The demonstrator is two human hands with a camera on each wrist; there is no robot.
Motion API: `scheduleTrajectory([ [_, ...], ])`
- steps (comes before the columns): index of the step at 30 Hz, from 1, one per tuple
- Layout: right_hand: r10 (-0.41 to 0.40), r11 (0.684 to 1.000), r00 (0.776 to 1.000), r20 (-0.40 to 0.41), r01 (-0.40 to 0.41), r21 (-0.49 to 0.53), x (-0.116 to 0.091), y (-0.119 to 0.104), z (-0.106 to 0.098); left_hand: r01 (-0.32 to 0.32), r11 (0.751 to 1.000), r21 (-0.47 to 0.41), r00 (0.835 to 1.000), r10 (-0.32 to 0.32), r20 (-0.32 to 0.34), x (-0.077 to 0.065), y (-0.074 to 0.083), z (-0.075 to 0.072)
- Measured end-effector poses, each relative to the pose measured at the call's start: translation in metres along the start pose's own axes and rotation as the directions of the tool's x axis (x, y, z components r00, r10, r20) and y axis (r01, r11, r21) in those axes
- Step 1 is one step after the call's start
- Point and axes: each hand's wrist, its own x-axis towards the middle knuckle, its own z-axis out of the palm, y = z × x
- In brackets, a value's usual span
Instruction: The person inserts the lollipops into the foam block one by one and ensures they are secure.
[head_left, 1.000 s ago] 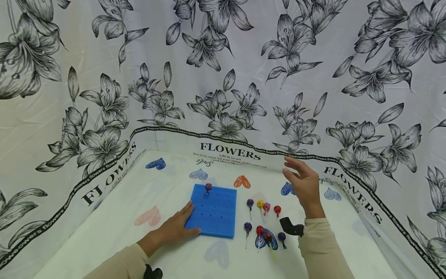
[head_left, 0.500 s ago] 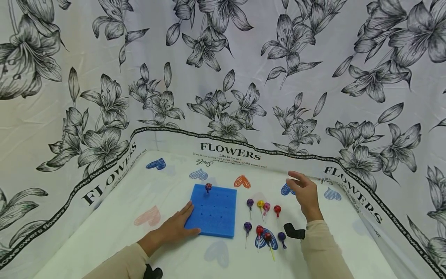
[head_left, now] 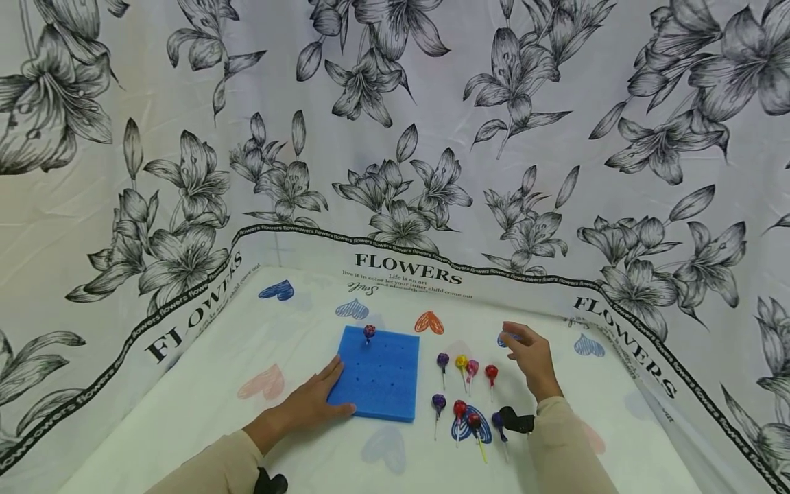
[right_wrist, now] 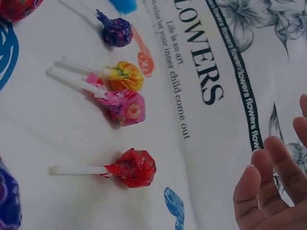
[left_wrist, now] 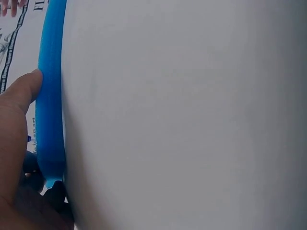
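Note:
In the head view, my left hand rests against the left side and near corner of a blue foam block dotted with small holes. The left wrist view shows the thumb touching the block's side. One wrapped lollipop stands upright at the block's far left. My right hand hovers over the cloth, holding nothing, its fingers loosely bent. Nearest to it lies a red lollipop, with pink, yellow and purple ones farther left.
A nearer row holds a purple lollipop, a red one, a dark red one on a yellow stick and a blue-purple one, partly hidden by the black wrist mount. Heart-printed cloth covers the table; a flowered curtain rises behind.
My right hand has come down and nearer, toward the red lollipop in the far row. The left hand, the block and the lollipops have stayed in place.

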Motion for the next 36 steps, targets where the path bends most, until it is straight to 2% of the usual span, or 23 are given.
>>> scheduleTrajectory([
  [10, 0.131, 0.991, 0.991, 0.026, -0.13, -0.022, 0.001, 0.022, 0.003, 0.011, 1.0, -0.02, 1.0, -0.011, 0.007, 0.0, 0.001, 0.0],
  [16, 0.224, 0.973, 0.974, 0.042, -0.221, -0.065, 0.001, 0.032, 0.006, -0.021, 0.999, -0.039, 1.0, 0.021, 0.012, -0.001, 0.0, -0.001],
  [21, 0.293, 0.953, 0.955, 0.049, -0.287, -0.096, 0.001, 0.037, 0.011, -0.019, 0.999, -0.039, 1.0, 0.02, 0.011, -0.002, 0.001, -0.001],
  [36, 0.328, 0.927, 0.943, 0.057, -0.309, -0.214, 0.003, 0.048, 0.016, -0.004, 1.0, -0.019, 1.0, 0.004, 0.012, 0.001, -0.001, 0.002],
])
